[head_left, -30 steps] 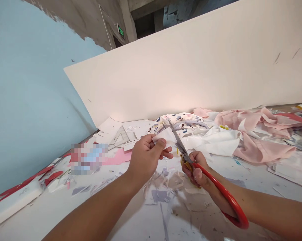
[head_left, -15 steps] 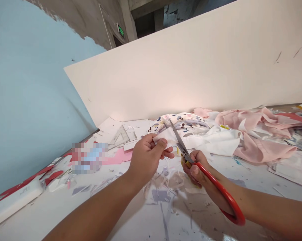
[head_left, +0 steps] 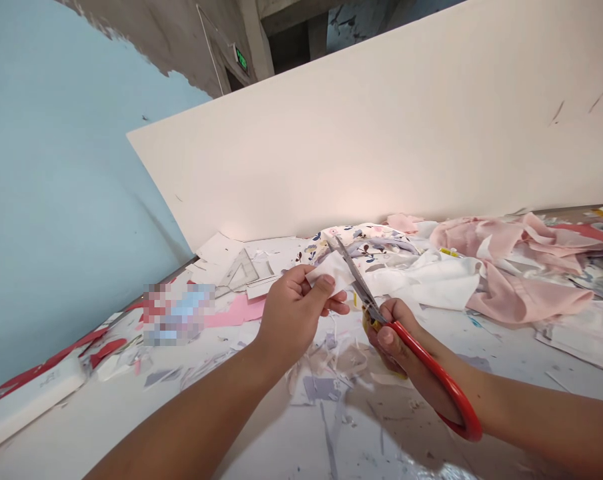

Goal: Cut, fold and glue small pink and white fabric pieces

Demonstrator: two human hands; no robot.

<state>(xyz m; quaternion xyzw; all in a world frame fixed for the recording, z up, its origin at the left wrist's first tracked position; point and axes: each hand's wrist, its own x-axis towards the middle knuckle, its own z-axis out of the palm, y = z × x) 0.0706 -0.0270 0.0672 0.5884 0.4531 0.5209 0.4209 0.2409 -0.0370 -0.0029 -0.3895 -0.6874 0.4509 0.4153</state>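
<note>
My left hand (head_left: 294,313) pinches a small white scrap of paper or cloth (head_left: 331,272) between thumb and fingers, just above the table. My right hand (head_left: 394,333) grips the red and yellow handles of a pair of scissors (head_left: 376,308). The grey blades (head_left: 350,270) point up and away, and they bite into the scrap's right edge. A large red loop of the handle curves back around my right wrist. Small white and grey snippets (head_left: 331,367) lie on the table under both hands.
A tall cream board (head_left: 381,133) stands along the table's far edge. Floral, white and pink cloths (head_left: 481,273) are heaped at the back right. A clear set square (head_left: 239,272) and pink paper (head_left: 239,312) lie at the left. A light blue wall rises on the left.
The scissors and my right hand have shifted slightly, the red loop sliding a little up the wrist. My left hand keeps the scrap almost still.
</note>
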